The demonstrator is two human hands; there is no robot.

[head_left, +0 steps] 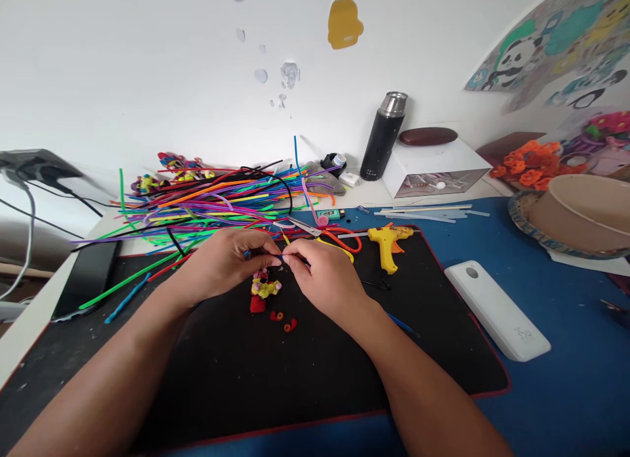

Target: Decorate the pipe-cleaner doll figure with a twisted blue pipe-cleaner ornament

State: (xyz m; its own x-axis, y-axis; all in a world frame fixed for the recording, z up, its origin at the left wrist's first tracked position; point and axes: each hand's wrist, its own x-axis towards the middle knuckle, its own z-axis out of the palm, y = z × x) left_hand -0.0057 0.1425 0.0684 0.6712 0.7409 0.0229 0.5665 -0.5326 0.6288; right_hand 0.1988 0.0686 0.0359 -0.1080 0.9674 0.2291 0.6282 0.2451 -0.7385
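I had my left hand and right hand almost fingertip to fingertip above the mat, thumbs and forefingers closed in a pinch on a short blue piece between them, probably because something so small needed control from both ends. The yellow figure and two red curls lay just below my hands, likely for easy sight and pick-up. Scissors and glue gun lay beyond my right hand, presumably for a quick reach, and the stems were heaped toward the wall, perhaps out of my arms' way.
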